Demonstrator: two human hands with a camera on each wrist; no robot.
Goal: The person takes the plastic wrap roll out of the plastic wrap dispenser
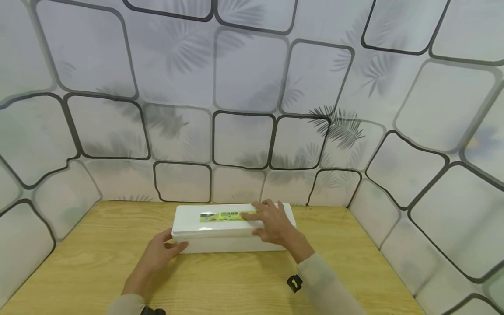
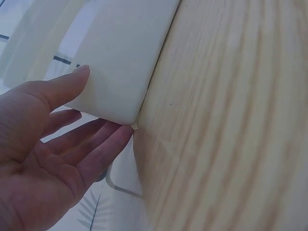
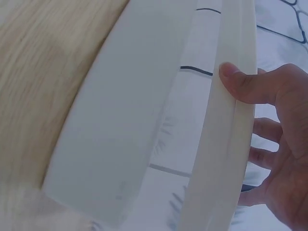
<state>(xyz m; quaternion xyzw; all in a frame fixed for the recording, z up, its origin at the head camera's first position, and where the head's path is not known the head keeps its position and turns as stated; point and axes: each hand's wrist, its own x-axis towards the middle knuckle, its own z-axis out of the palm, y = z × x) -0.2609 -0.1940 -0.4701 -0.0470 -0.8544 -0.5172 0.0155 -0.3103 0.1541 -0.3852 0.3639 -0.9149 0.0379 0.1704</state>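
A long white plastic box (image 1: 236, 246) sits on the wooden table, with its white lid (image 1: 187, 221) over it. A green and yellow label (image 1: 224, 216) lies along the lid's top. My left hand (image 1: 157, 253) holds the box at its left end, thumb on the front face and fingers round the lower corner. With the thumb at its front edge and fingers spread over its top, my right hand (image 1: 275, 224) grips the lid toward the right end. In the right wrist view, the wall shows through a gap between lid (image 3: 224, 134) and box (image 3: 115, 110).
The light wooden table (image 1: 220, 284) reaches back to a patterned cloth wall (image 1: 244, 140) with dark outlines and leaf prints. More of this cloth stands at the left and right sides. A black wrist strap piece (image 1: 294, 283) shows by the right sleeve.
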